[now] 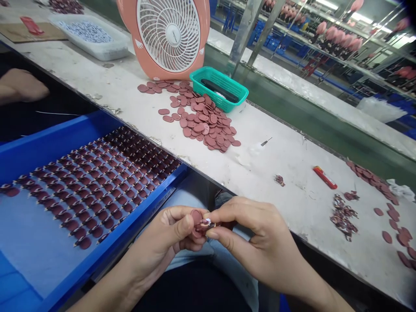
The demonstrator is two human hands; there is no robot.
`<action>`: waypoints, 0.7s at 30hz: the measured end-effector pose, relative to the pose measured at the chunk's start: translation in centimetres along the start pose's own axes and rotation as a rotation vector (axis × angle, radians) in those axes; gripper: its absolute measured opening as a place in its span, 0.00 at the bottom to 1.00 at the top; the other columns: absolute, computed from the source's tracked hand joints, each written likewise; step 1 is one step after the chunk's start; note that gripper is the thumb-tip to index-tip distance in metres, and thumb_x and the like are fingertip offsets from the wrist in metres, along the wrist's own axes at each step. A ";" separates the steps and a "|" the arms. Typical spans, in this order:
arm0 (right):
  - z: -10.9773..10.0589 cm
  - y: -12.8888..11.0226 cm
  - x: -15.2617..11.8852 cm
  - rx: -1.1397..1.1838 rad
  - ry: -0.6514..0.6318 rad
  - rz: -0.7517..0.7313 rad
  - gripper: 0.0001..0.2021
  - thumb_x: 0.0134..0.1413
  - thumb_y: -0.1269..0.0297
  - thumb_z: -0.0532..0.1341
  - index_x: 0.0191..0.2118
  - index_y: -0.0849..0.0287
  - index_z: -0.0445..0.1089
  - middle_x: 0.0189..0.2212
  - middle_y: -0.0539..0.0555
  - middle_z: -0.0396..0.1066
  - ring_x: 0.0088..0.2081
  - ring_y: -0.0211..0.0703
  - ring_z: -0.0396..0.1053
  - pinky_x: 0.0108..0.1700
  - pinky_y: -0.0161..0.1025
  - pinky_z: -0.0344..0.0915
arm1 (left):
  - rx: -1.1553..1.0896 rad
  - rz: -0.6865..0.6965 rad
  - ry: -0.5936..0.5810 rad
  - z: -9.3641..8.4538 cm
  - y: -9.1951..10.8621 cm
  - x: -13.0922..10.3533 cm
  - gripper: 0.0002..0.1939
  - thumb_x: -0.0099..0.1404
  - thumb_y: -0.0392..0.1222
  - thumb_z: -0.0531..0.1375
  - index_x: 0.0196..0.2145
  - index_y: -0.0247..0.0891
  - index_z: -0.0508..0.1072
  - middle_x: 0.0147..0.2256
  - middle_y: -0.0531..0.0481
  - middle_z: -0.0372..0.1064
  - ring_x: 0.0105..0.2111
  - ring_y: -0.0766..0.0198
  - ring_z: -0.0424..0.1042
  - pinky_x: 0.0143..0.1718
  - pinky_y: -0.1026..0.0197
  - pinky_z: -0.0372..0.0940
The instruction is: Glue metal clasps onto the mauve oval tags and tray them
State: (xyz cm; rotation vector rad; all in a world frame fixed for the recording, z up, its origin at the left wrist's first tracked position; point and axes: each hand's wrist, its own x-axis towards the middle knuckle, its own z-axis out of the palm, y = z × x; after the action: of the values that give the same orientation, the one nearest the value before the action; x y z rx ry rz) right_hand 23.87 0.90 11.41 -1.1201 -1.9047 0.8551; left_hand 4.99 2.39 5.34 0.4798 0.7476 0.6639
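Above my lap, my left hand [177,229] pinches a flat reddish-brown oval disc [196,217] between thumb and fingers. Right against it, my right hand [250,234] grips a small figurine [206,223] with white and dark parts by thumb and forefinger. The figurine touches the disc; whether the two are joined I cannot tell. On the white table lies a pile of similar oval discs [211,123]. Several small figurine pieces [344,216] rest in a cluster at the right.
A blue tray [156,197] at the left holds rows of figurines on discs. Behind the pile stand a pink fan [131,26] and a green basket [242,92]. A red marker [325,177] lies at right. Another person's arm [22,86] shows at far left.
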 end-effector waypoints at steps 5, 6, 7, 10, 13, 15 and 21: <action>0.2 -0.2 0.2 -0.042 -0.027 -0.040 0.06 0.58 0.75 0.66 0.41 0.62 0.76 0.31 0.50 0.79 0.34 0.32 0.75 0.40 0.28 0.69 | -0.013 0.011 0.037 -0.1 0.0 -0.2 0.19 0.48 0.57 0.75 0.28 0.38 0.84 0.23 0.52 0.72 0.23 0.70 0.69 0.28 0.69 0.67; 0.3 -0.2 0.2 -0.043 -0.029 -0.052 0.05 0.58 0.75 0.66 0.41 0.62 0.76 0.31 0.50 0.79 0.34 0.32 0.75 0.40 0.28 0.70 | -0.018 0.016 0.046 -0.1 0.0 -0.3 0.19 0.47 0.56 0.75 0.29 0.38 0.84 0.22 0.52 0.73 0.23 0.70 0.69 0.27 0.70 0.67; 0.3 -0.3 0.3 -0.045 -0.026 -0.064 0.05 0.58 0.75 0.66 0.41 0.63 0.76 0.31 0.50 0.79 0.33 0.32 0.75 0.40 0.28 0.70 | -0.027 0.024 0.048 0.0 0.1 -0.4 0.19 0.47 0.56 0.75 0.29 0.38 0.84 0.22 0.51 0.73 0.23 0.70 0.69 0.27 0.70 0.67; 0.4 -0.6 0.3 -0.055 -0.013 -0.108 0.06 0.58 0.76 0.66 0.41 0.64 0.76 0.31 0.50 0.79 0.32 0.32 0.75 0.40 0.27 0.70 | -0.059 0.052 0.033 0.2 0.1 -0.7 0.16 0.48 0.52 0.76 0.30 0.39 0.84 0.23 0.51 0.76 0.23 0.71 0.71 0.27 0.72 0.67; 0.5 -0.8 0.4 -0.059 -0.013 -0.135 0.07 0.56 0.77 0.66 0.41 0.64 0.76 0.31 0.51 0.79 0.33 0.32 0.75 0.40 0.26 0.71 | -0.092 0.072 0.010 0.3 0.1 -1.0 0.14 0.48 0.49 0.77 0.30 0.40 0.84 0.25 0.50 0.79 0.23 0.71 0.73 0.27 0.73 0.67; 0.6 -0.8 0.5 -0.052 -0.015 -0.136 0.08 0.55 0.78 0.67 0.41 0.64 0.76 0.32 0.51 0.79 0.33 0.32 0.76 0.40 0.26 0.72 | -0.101 0.069 0.003 0.1 0.2 -1.1 0.13 0.48 0.49 0.77 0.30 0.41 0.84 0.25 0.50 0.80 0.24 0.71 0.74 0.27 0.73 0.67; 1.0 -0.5 0.8 -0.058 -0.035 -0.112 0.07 0.55 0.78 0.67 0.40 0.63 0.75 0.31 0.50 0.79 0.32 0.33 0.76 0.39 0.28 0.72 | -0.123 0.046 0.016 -0.2 0.2 -1.0 0.14 0.48 0.50 0.76 0.29 0.40 0.84 0.24 0.50 0.79 0.23 0.71 0.73 0.27 0.72 0.68</action>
State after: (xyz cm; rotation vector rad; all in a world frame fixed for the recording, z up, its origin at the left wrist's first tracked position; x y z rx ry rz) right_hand 22.52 1.21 11.55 -1.0275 -2.0124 0.7670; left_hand 4.20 1.90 5.82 0.3809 0.7077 0.7526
